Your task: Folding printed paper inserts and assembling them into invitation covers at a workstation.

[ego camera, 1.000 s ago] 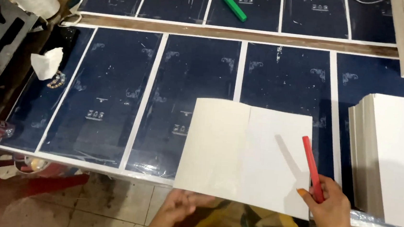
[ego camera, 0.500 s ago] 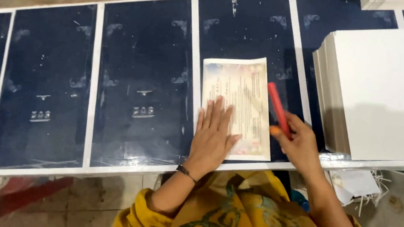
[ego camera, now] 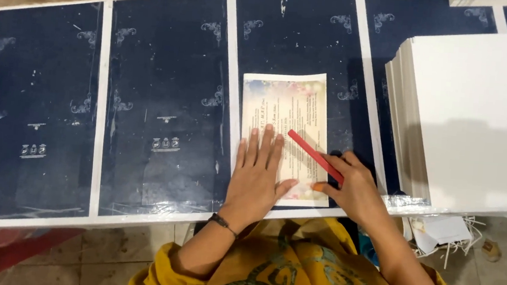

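Head view, looking straight down at a printed card lying flat on a dark blue work table. Pale card, tall shape, with soft colours at the corners and small lines of writing too tiny to read.

Left hand pressed flat on the lower left part of the card, fingers spread and pointing up, thumb out to the right. Open palm, holding nothing, just pushing down. Thin dark band around the left wrist, below the card.

Right hand at the lower right corner of the card, fingers closed around a red stick. Red stick lying slanted across the lower right part of the card, upper end near the left fingertips, lower end tucked in the right hand. Right thumb tip touching the card's bottom edge.

Well to the right of the card, a tall stack of white sheets, edges lined up. Below that stack, some loose white paper scraps hanging off the table edge. White stripes running up and down on the table, on both sides of the card. Below the card, yellow patterned clothing.
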